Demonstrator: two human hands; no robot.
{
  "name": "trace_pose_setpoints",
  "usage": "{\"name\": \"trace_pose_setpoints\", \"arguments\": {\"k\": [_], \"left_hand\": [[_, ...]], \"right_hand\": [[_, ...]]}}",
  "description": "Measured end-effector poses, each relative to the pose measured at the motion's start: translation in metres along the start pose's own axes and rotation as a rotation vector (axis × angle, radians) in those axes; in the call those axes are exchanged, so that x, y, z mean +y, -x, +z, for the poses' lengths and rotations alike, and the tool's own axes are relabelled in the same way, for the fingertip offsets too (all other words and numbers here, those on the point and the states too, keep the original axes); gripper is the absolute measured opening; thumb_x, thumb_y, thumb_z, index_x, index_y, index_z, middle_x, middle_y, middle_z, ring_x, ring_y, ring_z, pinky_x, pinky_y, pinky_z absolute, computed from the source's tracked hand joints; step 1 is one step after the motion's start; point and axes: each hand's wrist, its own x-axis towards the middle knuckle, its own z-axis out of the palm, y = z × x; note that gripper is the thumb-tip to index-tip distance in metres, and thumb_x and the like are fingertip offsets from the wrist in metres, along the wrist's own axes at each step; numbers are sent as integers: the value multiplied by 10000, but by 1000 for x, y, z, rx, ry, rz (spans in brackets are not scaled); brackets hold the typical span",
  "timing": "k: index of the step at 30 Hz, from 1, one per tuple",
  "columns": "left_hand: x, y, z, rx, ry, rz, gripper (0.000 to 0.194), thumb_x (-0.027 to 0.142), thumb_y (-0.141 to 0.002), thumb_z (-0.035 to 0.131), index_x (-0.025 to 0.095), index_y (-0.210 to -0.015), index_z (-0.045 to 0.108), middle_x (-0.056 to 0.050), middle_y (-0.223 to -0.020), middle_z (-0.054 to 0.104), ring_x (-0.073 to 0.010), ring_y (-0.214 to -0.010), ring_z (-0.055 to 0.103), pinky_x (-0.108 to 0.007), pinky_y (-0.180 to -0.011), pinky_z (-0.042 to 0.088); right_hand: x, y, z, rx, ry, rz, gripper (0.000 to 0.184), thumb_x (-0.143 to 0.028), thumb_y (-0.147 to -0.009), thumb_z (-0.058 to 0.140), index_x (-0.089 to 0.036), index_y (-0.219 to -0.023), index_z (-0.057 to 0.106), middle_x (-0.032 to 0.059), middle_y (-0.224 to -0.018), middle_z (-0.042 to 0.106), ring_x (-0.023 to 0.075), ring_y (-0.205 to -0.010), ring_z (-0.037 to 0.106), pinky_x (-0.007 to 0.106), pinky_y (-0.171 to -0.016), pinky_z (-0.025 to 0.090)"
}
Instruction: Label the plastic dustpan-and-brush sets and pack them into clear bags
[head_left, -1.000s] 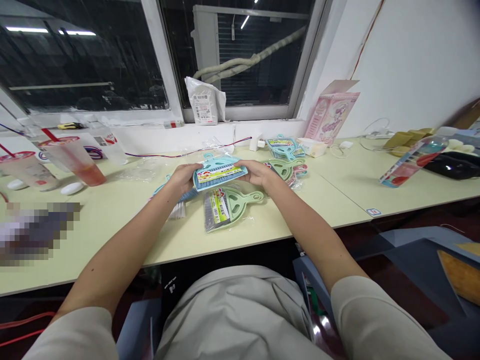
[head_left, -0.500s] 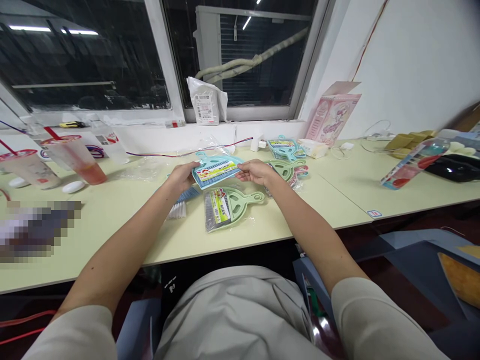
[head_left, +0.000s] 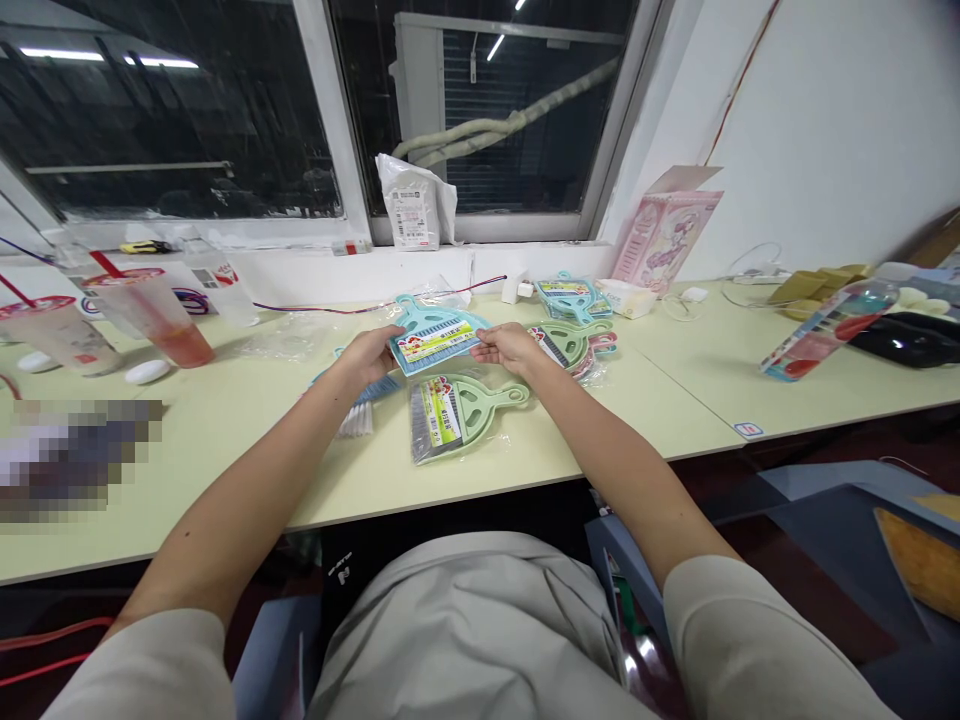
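Observation:
A blue dustpan and brush set (head_left: 437, 338) with a yellow-green label is held up over the table, its handle pointing away from me. My left hand (head_left: 369, 358) grips its left edge. Fingers of my right hand (head_left: 508, 350) pinch its right corner. Below lies a green dustpan set (head_left: 472, 408) with grey bristles, in clear wrap. Partly hidden behind my left wrist is a blue brush (head_left: 381, 388) beside white bristles (head_left: 355, 421). To the right of my right hand sit another green dustpan set (head_left: 576, 340) and, farther back, a blue one (head_left: 574, 298).
Drink cups (head_left: 174, 320) with red straws stand at the left. A pink box (head_left: 666, 240) leans by the wall, and a white package (head_left: 415, 205) rests on the sill. At the right are a clear bottle (head_left: 825, 325) and a black case (head_left: 911, 332).
The held blue dustpan set has shifted slightly and tilted, so more of its handle shows at the top. Both hands keep their grip. The other sets lie where they were.

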Motion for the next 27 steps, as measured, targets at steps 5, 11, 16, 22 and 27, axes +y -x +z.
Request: {"name": "trace_pose_setpoints", "arguments": {"k": [5, 11, 16, 22, 27], "left_hand": [[-1, -4, -2, -41, -1, -10, 222, 74, -888, 645, 96, -1105, 684, -125, -881, 780, -216, -717, 763, -304, -659, 648], [1, -9, -5, -21, -13, -14, 186, 307, -1020, 548, 147, -1006, 642, -65, -673, 678, -216, -582, 708, -329, -580, 632], [4, -3, -3, -27, -53, -27, 210, 298, -1038, 507, 137, -1016, 641, -89, -723, 697, -209, -607, 713, -312, -574, 621], [3, -2, -7, -25, -59, -4, 126, 220, -1005, 560, 121, -1011, 638, -104, -758, 715, -201, -650, 729, -324, -654, 636], [-1, -8, -11, -61, -83, 17, 160, 218, -968, 612, 101, -1059, 672, -145, -835, 758, -219, -703, 754, -330, -672, 642]], "right_hand": [[1, -2, -1, 17, 6, 1, 120, -74, -1020, 581, -97, -906, 607, 85, -611, 714, 156, -519, 693, 251, -577, 618], [-2, -1, -2, 21, 12, -12, 134, -57, -1025, 558, -99, -905, 597, 80, -601, 712, 149, -516, 695, 239, -559, 614], [-1, -3, -3, 22, 15, -19, 140, -61, -1024, 554, -100, -895, 593, 83, -599, 710, 154, -508, 694, 246, -545, 616], [-1, -7, -7, 34, 16, -44, 135, -79, -1026, 554, -112, -902, 595, 90, -609, 714, 162, -501, 694, 259, -539, 619], [-1, -5, -5, 48, 5, -60, 132, -86, -1025, 562, -112, -900, 597, 90, -611, 712, 162, -497, 688, 262, -537, 616]]}}
